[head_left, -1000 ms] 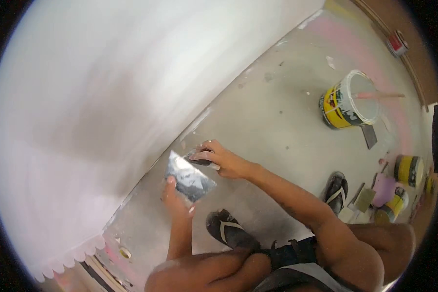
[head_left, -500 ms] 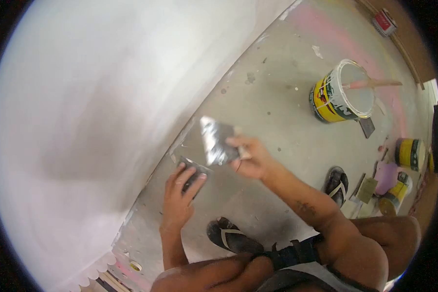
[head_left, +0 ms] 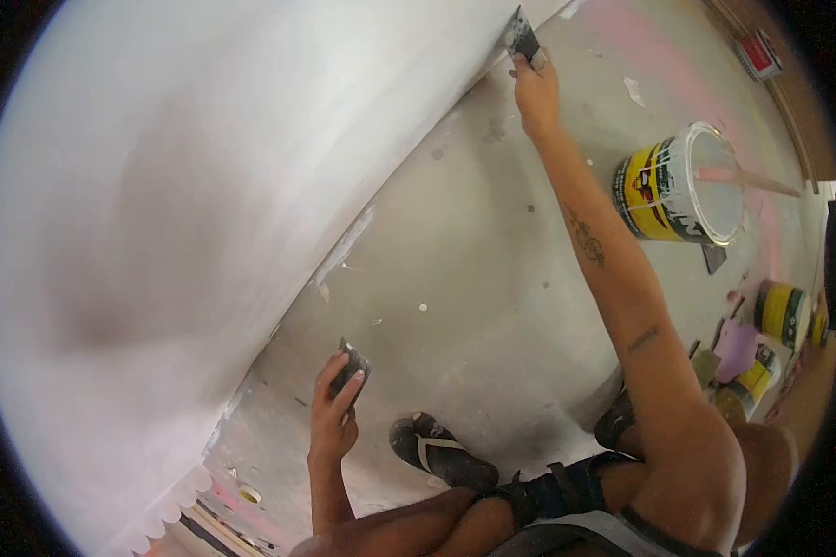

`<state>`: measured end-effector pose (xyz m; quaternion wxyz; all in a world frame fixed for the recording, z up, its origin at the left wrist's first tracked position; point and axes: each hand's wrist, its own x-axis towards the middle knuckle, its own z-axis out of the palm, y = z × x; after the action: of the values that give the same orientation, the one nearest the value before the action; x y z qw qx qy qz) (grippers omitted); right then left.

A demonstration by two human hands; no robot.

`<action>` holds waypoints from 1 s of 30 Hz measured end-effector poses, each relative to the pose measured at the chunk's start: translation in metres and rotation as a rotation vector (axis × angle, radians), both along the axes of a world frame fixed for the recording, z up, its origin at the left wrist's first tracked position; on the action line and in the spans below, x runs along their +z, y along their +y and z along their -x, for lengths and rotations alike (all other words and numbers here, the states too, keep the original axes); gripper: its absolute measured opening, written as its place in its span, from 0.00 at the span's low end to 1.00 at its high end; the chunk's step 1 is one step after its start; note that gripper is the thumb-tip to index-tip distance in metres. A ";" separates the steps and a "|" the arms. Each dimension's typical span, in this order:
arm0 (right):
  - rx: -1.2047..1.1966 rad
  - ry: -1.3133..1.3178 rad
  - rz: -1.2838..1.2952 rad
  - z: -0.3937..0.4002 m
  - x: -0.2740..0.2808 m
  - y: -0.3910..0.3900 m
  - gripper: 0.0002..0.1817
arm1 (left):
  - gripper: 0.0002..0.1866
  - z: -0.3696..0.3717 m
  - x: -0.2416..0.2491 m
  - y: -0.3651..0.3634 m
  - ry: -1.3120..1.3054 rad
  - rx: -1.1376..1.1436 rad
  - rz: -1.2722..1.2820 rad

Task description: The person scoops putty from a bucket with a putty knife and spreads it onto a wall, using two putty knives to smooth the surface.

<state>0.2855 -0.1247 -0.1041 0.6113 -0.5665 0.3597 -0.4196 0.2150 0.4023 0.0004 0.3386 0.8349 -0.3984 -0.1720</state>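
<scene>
My right hand [head_left: 537,97] is stretched far forward, closed around a putty knife [head_left: 522,39]. Its wide blade lies against the foot of the white wall [head_left: 279,121], where wall and floor meet. Lower down, over the floor, my left hand [head_left: 333,418] grips a second putty knife [head_left: 351,373], its dark blade lying under the fingers. The handle of that one is hidden by the hand.
On the grey floor [head_left: 474,316] at right stands a bucket [head_left: 652,190] with a pinkish stick [head_left: 762,181] across it. Smaller yellow-and-black tubs [head_left: 782,314] sit beyond. A red-and-white can [head_left: 758,56] is at top right. My sandalled foot [head_left: 441,455] is below.
My right hand has swung forward from near the left hand to the wall's foot, taking its putty knife along. My left hand has dropped slightly, still holding its own.
</scene>
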 end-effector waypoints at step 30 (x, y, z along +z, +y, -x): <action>0.267 -0.036 -0.040 -0.004 0.024 0.468 0.33 | 0.32 0.011 -0.003 0.095 0.545 0.874 0.809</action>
<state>0.2898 0.3433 -0.0805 0.6792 -0.5894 0.2783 -0.3375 0.2045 0.4972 -0.0021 0.7536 0.6530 0.0443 -0.0605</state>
